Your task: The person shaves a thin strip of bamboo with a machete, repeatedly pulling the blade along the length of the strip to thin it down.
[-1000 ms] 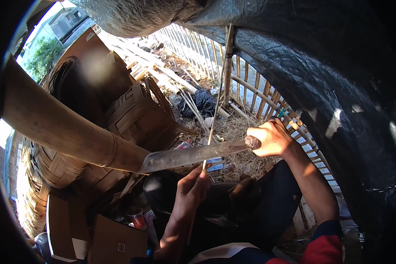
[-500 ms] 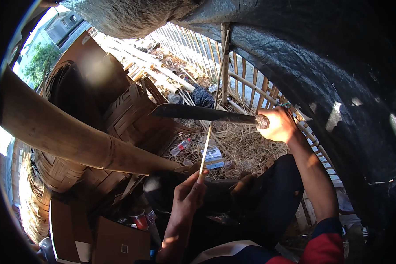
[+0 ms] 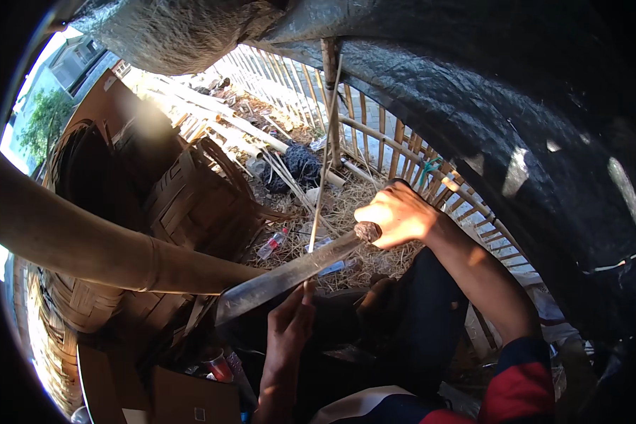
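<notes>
My right hand is closed around the handle of a machete, whose broad blade slants down to the left. Between the fingers and thumb of my left hand is the lower end of a long, thin bamboo strip, which rises away from me. The blade crosses in front of the strip just above my left fingers. A pale, bare stretch shows on the strip just beyond the blade. Whether the edge touches it, I cannot tell.
A thick bamboo pole runs across the left, before woven bamboo baskets. Dark sheeting hangs at right beside a bamboo fence. Straw shavings and a plastic bottle lie on the ground. Cardboard stands lower left.
The machete has come down and toward me along the strip, its blade tip swinging lower left. My right hand moved left and slightly nearer; the whole view shifted a little.
</notes>
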`<action>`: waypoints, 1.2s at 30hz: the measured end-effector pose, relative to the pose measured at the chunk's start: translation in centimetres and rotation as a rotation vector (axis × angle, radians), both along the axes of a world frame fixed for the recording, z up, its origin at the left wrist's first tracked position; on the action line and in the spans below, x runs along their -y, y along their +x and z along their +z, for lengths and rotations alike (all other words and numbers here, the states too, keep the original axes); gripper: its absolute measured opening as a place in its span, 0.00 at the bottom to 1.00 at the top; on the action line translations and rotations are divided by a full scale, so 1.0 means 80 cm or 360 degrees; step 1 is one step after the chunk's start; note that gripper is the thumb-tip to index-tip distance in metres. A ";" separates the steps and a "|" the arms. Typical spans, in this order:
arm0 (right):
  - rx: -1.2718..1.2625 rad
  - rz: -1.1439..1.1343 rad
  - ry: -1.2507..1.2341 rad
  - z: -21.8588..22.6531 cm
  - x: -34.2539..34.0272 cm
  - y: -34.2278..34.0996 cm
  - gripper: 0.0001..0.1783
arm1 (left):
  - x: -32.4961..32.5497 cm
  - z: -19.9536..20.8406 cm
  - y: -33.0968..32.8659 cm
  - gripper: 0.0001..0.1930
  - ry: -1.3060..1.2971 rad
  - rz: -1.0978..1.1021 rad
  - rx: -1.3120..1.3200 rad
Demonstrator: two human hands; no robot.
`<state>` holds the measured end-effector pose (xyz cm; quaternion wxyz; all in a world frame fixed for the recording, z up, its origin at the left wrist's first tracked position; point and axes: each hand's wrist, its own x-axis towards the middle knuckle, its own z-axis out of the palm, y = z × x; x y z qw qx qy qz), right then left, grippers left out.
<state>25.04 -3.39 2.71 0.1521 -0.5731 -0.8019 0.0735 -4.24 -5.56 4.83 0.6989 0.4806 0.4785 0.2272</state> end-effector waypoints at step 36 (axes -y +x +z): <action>0.0074 -0.0191 0.0030 0.007 0.001 -0.035 0.16 | 0.022 -0.019 -0.054 0.18 0.0082 0.0062 0.0015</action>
